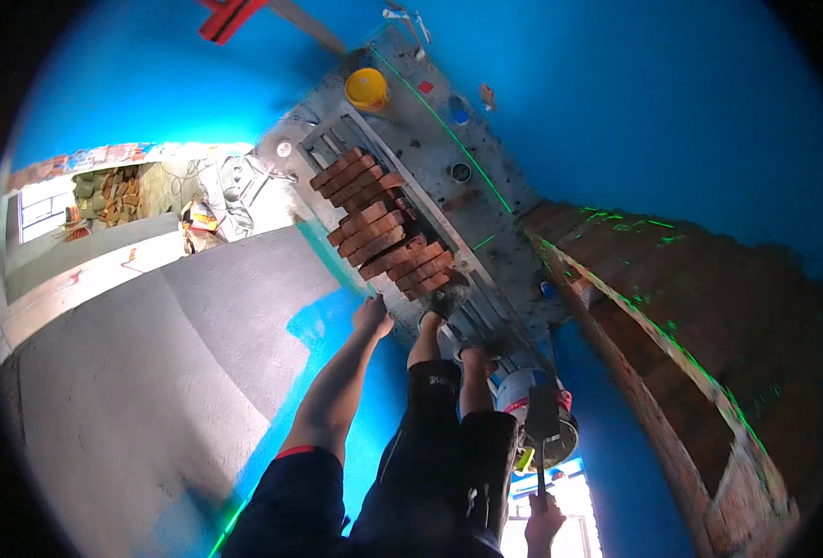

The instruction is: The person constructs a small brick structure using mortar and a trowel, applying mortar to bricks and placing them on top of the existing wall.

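Note:
In my right hand (544, 523), near the lower edge, I grip the handle of a trowel (543, 414). Its dark flat blade points away from me, over a white and red bucket (516, 389). My left hand (372, 317) is stretched forward beside the slatted metal platform, fingers curled into a fist. Whatever it may hold is hidden. Just beyond this hand, rows of reddish bricks (371, 228) lie side by side on the platform (427, 206). My feet stand on the platform's near part, close to the bricks.
A curved brick structure (672, 307) with an opening rises on the right. On the floor beyond the platform are a yellow bucket (366, 88) and a small dark round container (460, 173). Bright green lines cross floor and brickwork. A grey wall (188, 344) stands left, near a bright opening.

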The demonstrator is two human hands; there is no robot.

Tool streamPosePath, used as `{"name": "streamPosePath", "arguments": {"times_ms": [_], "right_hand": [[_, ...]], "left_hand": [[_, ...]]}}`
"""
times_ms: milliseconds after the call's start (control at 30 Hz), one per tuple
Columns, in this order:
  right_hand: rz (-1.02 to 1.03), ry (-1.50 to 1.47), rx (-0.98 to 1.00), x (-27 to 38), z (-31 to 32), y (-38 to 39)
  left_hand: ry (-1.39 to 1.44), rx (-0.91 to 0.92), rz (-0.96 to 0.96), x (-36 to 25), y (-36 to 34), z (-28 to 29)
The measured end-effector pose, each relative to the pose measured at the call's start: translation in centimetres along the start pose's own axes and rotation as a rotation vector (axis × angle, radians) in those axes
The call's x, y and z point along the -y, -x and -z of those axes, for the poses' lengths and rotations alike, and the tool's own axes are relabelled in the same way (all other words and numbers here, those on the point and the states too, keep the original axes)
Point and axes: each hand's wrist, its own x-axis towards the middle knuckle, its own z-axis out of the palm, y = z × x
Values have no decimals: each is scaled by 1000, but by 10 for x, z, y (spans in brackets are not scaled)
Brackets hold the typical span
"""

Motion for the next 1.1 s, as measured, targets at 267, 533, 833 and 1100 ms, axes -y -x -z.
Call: {"name": "streamPosePath", "arguments": {"times_ms": [267, 533, 833, 1100], "right_hand": [[-163, -193, 176, -60, -81, 40], [-339, -211, 255, -28, -67, 9], [-306, -186, 197, 17, -35, 5], [-221, -392, -124, 44, -21, 26]], "left_hand": [[-357, -431, -127, 2, -166, -83], [-561, -422, -122, 17, -190, -94], [194, 69, -161, -10, -95, 26], [1361, 1077, -453, -10, 96, 190]]}}
